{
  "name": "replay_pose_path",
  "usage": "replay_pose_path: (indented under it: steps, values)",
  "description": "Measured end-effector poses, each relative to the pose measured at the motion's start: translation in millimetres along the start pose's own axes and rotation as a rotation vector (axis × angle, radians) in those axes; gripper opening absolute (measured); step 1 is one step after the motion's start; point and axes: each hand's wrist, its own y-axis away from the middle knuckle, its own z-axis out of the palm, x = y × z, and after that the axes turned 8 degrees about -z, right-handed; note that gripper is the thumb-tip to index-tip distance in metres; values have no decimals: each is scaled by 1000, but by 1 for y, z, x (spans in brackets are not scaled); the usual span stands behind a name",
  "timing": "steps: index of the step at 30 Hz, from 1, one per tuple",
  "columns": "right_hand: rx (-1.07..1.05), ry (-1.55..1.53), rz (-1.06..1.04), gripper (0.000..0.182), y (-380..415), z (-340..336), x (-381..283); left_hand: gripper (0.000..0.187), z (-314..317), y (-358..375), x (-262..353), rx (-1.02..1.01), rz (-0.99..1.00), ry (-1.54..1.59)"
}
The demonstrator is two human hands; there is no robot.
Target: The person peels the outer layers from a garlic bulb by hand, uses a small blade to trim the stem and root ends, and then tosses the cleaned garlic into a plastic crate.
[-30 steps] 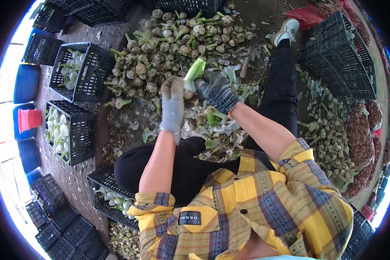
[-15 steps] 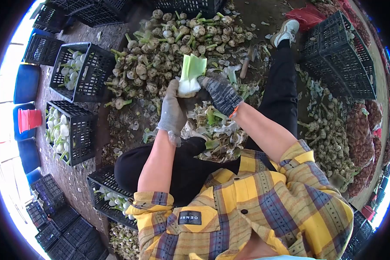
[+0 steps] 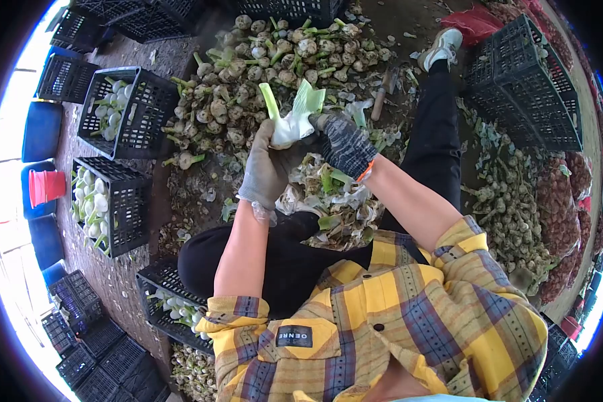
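A white garlic bulb (image 3: 290, 128) with a green stem and a peeled-back green leaf is held up between both hands, in front of a heap of unpeeled garlic (image 3: 248, 87). My left hand (image 3: 268, 164), in a grey glove, wraps round the bulb's left side and base. On the right, my right hand (image 3: 343, 144), in a dark patterned glove, pinches the outer leaf layer at the bulb's right side. Its fingertips are partly hidden. Loose peelings (image 3: 328, 194) lie below the hands.
Black crates of peeled garlic (image 3: 95, 204) stand at the left, one beside my bent knee. A large black crate (image 3: 522, 87) is at the right, near more garlic (image 3: 509, 214) and red net sacks (image 3: 559, 214). A wooden-handled tool (image 3: 380, 100) lies beyond my right hand.
The green leaf has come away from the stem and now spreads to the right. My right hand has shifted slightly right, and the left hand has tilted a little.
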Motion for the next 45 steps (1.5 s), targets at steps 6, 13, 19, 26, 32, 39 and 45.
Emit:
replay_pose_path:
  steps: [6, 13, 19, 26, 32, 39, 45]
  values:
    - [-55, 1135, -694, 25, 12, 8, -2, 51, 21, 7, -13, 362, 192, -433]
    - [-217, -42, -138, 23, 2, 5, 9, 42, 14, 2, 1, 485, 103, -176]
    - [-35, -470, 30, 18, 11, 7, -16, 35, 16, 4, 9, 376, 69, 3]
    - [162, -794, -43, 27, 4, 0, -35, 36, 3, 10, 19, 111, 31, 85]
    - [-225, 1699, -579, 35, 5, -41, -10, 33, 11, 10, 13, 401, 203, -67]
    - [-300, 1332, -537, 34, 1, -29, -5, 42, -5, 0, 4, 366, 427, -358]
    - [-287, 470, 190, 34, 5, 4, -25, 43, 4, 4, -4, 259, 485, -603]
